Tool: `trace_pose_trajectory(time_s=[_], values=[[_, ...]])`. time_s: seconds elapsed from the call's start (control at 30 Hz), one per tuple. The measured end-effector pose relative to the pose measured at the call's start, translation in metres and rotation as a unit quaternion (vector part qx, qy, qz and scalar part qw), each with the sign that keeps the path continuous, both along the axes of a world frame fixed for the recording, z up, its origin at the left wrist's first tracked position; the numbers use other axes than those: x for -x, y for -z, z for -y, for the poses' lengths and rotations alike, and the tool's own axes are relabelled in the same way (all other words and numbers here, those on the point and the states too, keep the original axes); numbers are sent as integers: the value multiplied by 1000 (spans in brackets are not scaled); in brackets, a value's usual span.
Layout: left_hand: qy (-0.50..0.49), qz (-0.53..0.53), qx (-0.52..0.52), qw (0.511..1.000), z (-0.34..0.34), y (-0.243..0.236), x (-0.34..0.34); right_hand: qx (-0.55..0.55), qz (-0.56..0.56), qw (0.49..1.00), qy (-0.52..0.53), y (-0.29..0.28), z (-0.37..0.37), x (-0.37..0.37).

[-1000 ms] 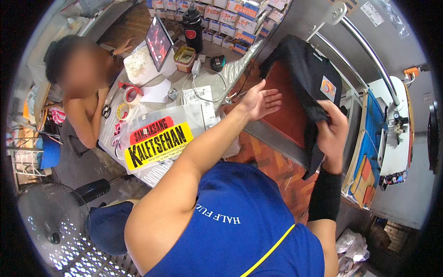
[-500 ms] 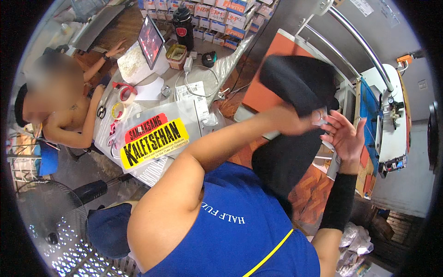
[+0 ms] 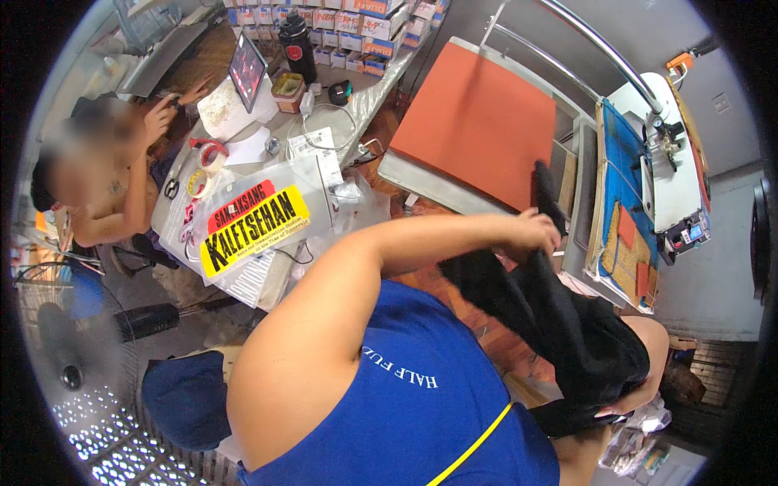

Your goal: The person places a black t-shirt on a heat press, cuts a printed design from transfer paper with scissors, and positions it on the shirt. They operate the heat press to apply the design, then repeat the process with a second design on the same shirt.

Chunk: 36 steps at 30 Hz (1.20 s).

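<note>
My left hand (image 3: 535, 235) is closed on a black garment (image 3: 559, 324), pinching its upper part above the floor, with a dark strip of cloth sticking up beyond the fingers. The bulk of the garment hangs down and to the right in folds. At its lower right end, my right hand (image 3: 648, 377) is wrapped against the cloth, its fingers partly covered by it. Just beyond my left hand lies the flat orange-red pad (image 3: 478, 121) of a press, and the garment's edge touches or overlaps its near right corner; which of the two I cannot tell.
At the left, a table (image 3: 356, 121) holds a tablet (image 3: 247, 71), a black bottle (image 3: 297, 49), tape rolls (image 3: 212, 154) and a printed plastic bag (image 3: 259, 227). A person (image 3: 113, 186) sits behind it. A fan (image 3: 73, 373) stands lower left. Press machinery (image 3: 664, 154) rises at the right.
The garment has come down off the orange-red pad toward me, uncovering it. My right hand, open near the pad before, has dropped to the garment's lower end. The seated person has raised a hand.
</note>
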<state>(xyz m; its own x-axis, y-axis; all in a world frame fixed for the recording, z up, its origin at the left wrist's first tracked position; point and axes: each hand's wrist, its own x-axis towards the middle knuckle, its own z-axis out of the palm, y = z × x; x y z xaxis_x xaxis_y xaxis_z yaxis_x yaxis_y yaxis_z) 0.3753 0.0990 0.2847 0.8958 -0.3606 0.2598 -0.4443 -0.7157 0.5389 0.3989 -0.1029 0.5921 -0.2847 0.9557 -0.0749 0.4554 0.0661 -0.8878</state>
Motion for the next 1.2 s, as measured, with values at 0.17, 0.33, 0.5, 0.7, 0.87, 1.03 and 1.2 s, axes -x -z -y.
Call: trace_pose_trajectory(time_s=[0.17, 0.33, 0.5, 0.7, 0.87, 1.03, 1.2], values=[[-78, 107, 99, 986, -3, 36, 39, 39, 26, 991, 124, 8, 77, -39], [-85, 153, 100, 979, -45, -2, 120, 106, 79, 959, 252, 16, 135, -85], [-67, -76, 78, 992, -49, -36, 173, -57, -114, 965, 227, 27, 144, -95], [-79, -143, 254, 953, -59, 2, 205, -112, -78, 949, 284, 25, 109, -72], [-32, -294, 251, 922, -85, 53, 241, -128, -33, 923, 362, 20, 71, -35], [-56, -316, 327, 889, -112, 77, 276, -133, 40, 879, 456, 20, 31, 25], [-46, -291, 423, 857, -131, 86, 304, -112, 89, 844, 516, 35, -12, 89]])
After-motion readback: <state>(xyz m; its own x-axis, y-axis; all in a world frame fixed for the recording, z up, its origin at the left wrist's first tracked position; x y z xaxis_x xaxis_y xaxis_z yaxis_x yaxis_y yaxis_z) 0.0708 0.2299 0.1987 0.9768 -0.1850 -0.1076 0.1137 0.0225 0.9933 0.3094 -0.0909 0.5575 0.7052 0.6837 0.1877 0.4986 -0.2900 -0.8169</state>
